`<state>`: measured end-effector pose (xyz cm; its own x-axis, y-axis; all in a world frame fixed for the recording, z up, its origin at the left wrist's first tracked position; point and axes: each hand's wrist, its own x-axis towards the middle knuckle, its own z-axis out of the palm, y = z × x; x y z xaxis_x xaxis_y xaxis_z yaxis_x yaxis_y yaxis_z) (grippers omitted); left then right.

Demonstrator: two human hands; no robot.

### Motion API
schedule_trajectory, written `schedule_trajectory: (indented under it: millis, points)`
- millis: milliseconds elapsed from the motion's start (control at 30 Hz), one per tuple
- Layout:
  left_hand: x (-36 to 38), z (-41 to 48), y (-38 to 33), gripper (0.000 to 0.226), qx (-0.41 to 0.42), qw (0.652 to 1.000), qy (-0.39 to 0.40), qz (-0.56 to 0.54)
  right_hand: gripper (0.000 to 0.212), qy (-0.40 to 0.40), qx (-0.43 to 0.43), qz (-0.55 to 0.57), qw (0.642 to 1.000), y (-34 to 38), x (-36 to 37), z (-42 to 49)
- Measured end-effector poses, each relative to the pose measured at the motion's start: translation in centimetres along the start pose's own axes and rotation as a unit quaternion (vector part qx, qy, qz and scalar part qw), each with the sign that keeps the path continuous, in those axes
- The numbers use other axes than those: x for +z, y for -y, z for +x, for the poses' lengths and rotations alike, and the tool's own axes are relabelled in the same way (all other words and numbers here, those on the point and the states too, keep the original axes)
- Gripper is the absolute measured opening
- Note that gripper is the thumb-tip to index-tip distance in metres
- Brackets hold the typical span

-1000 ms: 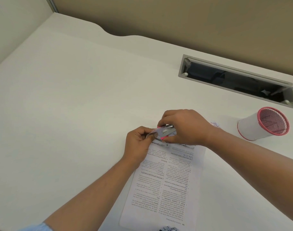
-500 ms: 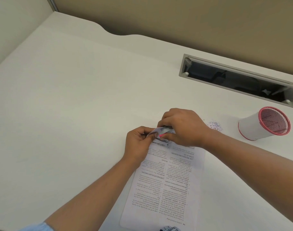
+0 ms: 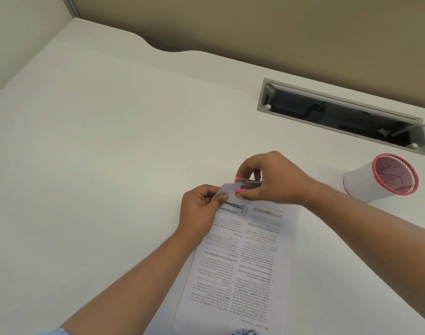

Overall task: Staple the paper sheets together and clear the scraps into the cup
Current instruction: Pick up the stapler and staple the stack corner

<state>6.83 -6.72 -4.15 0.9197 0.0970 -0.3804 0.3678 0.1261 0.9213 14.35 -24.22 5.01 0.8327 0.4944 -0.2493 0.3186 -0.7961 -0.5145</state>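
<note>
paper sheets (image 3: pixel 240 267) lie flat on the white desk (image 3: pixel 105 146), printed side up, text upside down to the camera, long axis running roughly 12 to 6 o'clock. near end runs off the bottom edge of view.

left hand (image 3: pixel 201 209) sits at the sheets' 11 o'clock corner, thumb and forefinger pinching that corner and lifting it off the desk; the corner curls up grey-white between the fingers.

right hand (image 3: pixel 271 180) is at 12 o'clock of the sheets, just beside the left hand, fingers curled around a small stapler (image 3: pixel 247 184) with pink tips and a metal body. stapler's mouth is open, upper arm raised, and the lifted paper corner is in or at the mouth; can't tell how deep. thumb under, forefinger on top.

cup (image 3: pixel 382 177), white with a pink rim and mesh inside, stands at 3 o'clock of the hands, well apart from them, mouth tilted toward the camera by the wide lens.

cable slot (image 3: pixel 341 117) with grey frame is recessed in the desk at 1 o'clock, beyond the cup.

a dark patterned bit (image 3: pixel 245 332) shows at the 6 o'clock edge, on the paper's near end; too cropped to identify. light blue sleeve (image 3: pixel 54 331) shows at the left forearm's base.
</note>
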Motion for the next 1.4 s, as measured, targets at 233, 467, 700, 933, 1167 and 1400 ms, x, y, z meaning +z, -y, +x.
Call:
schedule_trajectory:
  millis: [233,467,700,933,1167,1400]
  points:
    - [0.0,-0.1,0.1,0.005,-0.012,1.0,-0.005,0.003,0.035,-0.074,0.053,0.082,0.992,-2.4,-4.7,-0.7]
    - [0.0,-0.2,0.0,0.003,-0.015,1.0,-0.003,0.007,0.033,-0.117,0.157,0.144,0.97,-6.0,-5.1,0.4]
    - [0.0,-0.2,-0.1,0.002,-0.01,1.0,-0.003,0.017,0.035,-0.183,0.21,0.22,0.935,-10.5,-3.6,2.2]
    - [0.1,-0.2,0.0,0.001,-0.017,1.0,-0.003,0.009,0.048,-0.152,0.218,0.074,0.961,-12.6,-2.5,3.4]
    - [0.3,-0.6,-0.7,0.004,-0.027,1.0,0.001,-0.008,0.059,-0.163,0.242,0.051,0.955,-11.9,-2.3,2.0]
    - [0.4,-3.7,-3.3,0.022,0.046,0.998,0.017,0.036,0.017,-0.247,0.239,0.326,0.881,-2.2,-1.5,-7.0]
